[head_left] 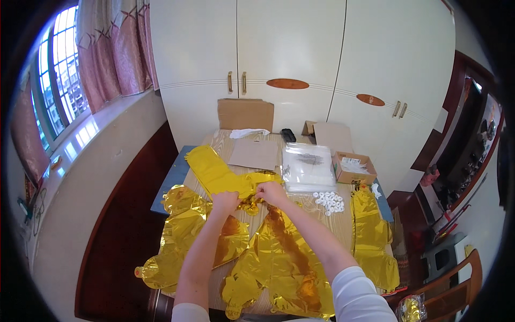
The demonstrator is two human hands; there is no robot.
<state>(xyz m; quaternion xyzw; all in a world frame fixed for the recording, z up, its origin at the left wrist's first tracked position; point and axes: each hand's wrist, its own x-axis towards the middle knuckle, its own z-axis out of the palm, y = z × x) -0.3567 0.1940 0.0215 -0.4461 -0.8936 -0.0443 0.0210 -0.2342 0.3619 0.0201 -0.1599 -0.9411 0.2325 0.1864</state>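
Observation:
A flat gold foil balloon lies partly folded across the middle of the table. My left hand closes on its near edge. Close by on the right, my right hand pinches the same foil, and a crumpled bit shows between the hands. More uninflated gold foil balloons are spread around my forearms: one balloon at the left, another balloon at the front edge, its shiny surface reflecting brown. A further folded balloon rests along the right side. My fingertips are partly hidden.
Beyond my hands lie a cardboard sheet and a stack of clear plastic bags. Several white rings are heaped beside a small cardboard box. White cabinets stand behind the table; a wooden chair is at the right.

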